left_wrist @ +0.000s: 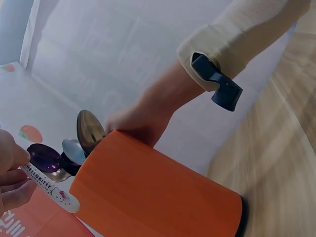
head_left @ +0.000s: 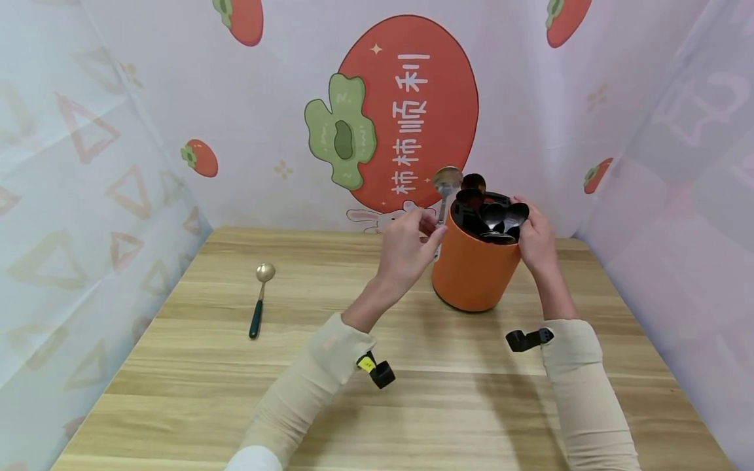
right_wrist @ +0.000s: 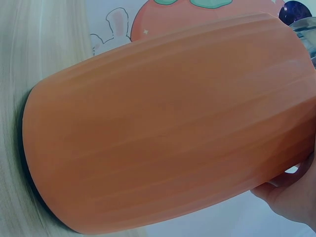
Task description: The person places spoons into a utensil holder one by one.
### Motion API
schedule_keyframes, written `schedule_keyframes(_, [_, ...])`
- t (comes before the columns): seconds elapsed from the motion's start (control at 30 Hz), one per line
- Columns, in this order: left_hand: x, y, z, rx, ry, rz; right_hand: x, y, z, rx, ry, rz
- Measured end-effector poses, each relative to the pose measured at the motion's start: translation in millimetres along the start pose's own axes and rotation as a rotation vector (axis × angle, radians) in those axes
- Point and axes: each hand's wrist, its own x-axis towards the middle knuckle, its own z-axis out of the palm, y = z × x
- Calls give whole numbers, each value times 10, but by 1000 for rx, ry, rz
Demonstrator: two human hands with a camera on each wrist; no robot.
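Observation:
My left hand [head_left: 409, 245] pinches a metal spoon [head_left: 448, 178], bowl upward, just left of a tall orange utensil holder [head_left: 474, 278]. In the left wrist view the spoon's white Hello Kitty handle [left_wrist: 52, 190] slants down from the fingers, its end overlapping the holder's rim. Several dark and shiny spoons [head_left: 495, 214] stand bowl-up inside the holder, which has a black divided top. At the holder's upper right side, my right hand [head_left: 538, 242] grips the rim. In the right wrist view the orange wall [right_wrist: 163, 128] hides most of those fingers.
A spoon [head_left: 256, 317] with a dark green handle and gold-toned bowl lies on the wooden table [head_left: 194, 386] at the left. Behind the table hangs a printed cloth [head_left: 283, 111], close behind the holder. More cloth stands along both sides.

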Motion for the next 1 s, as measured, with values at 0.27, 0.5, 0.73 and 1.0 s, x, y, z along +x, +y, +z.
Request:
schedule_keyframes(0.27, [171, 122, 123, -10, -33, 35, -13, 22, 11, -3, 4, -8])
schedule_keyframes(0.5, [347, 243, 166, -24, -3, 81, 9, -1, 2, -7, 18, 1])
schedule_keyframes(0.73, [443, 305, 280, 36, -25, 114, 30, -10, 1, -11, 24, -6])
schedule_keyframes(1.0, [423, 218, 445, 85, -48, 117, 30, 6, 13, -28, 39, -9])
